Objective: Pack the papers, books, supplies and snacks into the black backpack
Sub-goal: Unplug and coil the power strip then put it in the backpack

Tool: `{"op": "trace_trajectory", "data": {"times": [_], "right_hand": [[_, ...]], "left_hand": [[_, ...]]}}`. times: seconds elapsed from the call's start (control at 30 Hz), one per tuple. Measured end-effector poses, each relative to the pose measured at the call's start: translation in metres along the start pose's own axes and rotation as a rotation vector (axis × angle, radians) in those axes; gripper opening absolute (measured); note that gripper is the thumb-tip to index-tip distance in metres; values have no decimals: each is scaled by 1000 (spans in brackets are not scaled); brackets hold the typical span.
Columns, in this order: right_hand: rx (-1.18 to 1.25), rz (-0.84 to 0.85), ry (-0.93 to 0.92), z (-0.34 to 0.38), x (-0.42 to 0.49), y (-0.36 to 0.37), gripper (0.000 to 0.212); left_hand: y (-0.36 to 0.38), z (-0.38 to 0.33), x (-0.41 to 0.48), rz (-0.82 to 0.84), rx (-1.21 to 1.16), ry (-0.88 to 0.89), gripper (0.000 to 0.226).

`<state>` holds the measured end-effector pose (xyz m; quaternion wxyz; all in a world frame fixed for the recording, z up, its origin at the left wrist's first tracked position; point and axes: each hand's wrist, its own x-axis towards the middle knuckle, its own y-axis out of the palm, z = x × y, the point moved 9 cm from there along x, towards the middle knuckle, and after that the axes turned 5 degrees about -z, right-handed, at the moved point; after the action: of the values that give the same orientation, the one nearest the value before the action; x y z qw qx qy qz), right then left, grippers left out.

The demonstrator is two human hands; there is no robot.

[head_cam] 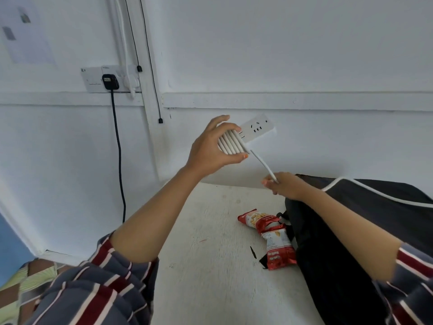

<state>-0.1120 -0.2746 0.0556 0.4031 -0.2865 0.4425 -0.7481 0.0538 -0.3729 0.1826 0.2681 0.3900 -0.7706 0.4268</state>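
Note:
My left hand (210,146) is raised above the table and grips a white power strip (256,127) with its white cable wound in several turns round one end. The free cable (263,163) runs down to my right hand (284,186), which pinches it between the fingers. From there the cable trails over the black backpack (351,231), which lies on the right side of the white table (210,254). Two red snack packets (269,233) lie on the table against the backpack's left edge.
A wall socket (110,78) at the upper left holds a black plug whose dark cord hangs down the wall, beside a white plug. Thin black wires hang near it. A small dark object (253,252) lies on the table. Patterned fabric shows at the bottom left.

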Motion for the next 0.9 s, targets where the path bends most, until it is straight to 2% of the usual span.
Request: {"op": "trace_trajectory", "data": {"times": [0.07, 0.13, 0.17, 0.27, 0.33, 0.43, 0.53, 0.63, 0.73, 0.8, 0.9], "right_hand": [[-141, -165, -86, 5, -11, -12, 35], [-288, -346, -152, 8, -23, -27, 33], [-405, -384, -195, 11, -29, -30, 32], [-547, -316, -394, 28, -49, -30, 30], [-469, -312, -544, 50, -65, -41, 28], [-391, -377, -629, 73, -77, -69, 22], [-277, -476, -578, 73, -78, -94, 19], [-61, -493, -444, 57, -71, -107, 9], [127, -485, -372, 47, -66, -114, 10], [237, -449, -293, 39, -62, -117, 12], [404, -293, -160, 29, -59, -114, 8]], "left_hand": [[2, 4, -2, 18, 40, -17, 61], [1, 13, -4, -12, 42, -62, 60], [1, 16, -5, -19, 60, -78, 59], [13, 23, -7, 67, 223, -48, 60], [28, 24, -11, 167, 311, -15, 63], [52, 19, -22, 302, 361, 42, 64], [70, 5, -30, 369, 315, 84, 66], [82, -12, -32, 408, 259, 140, 70], [88, -30, -30, 432, 192, 183, 77], [91, -41, -29, 441, 138, 199, 83], [92, -52, -26, 410, 67, 222, 83]]}}
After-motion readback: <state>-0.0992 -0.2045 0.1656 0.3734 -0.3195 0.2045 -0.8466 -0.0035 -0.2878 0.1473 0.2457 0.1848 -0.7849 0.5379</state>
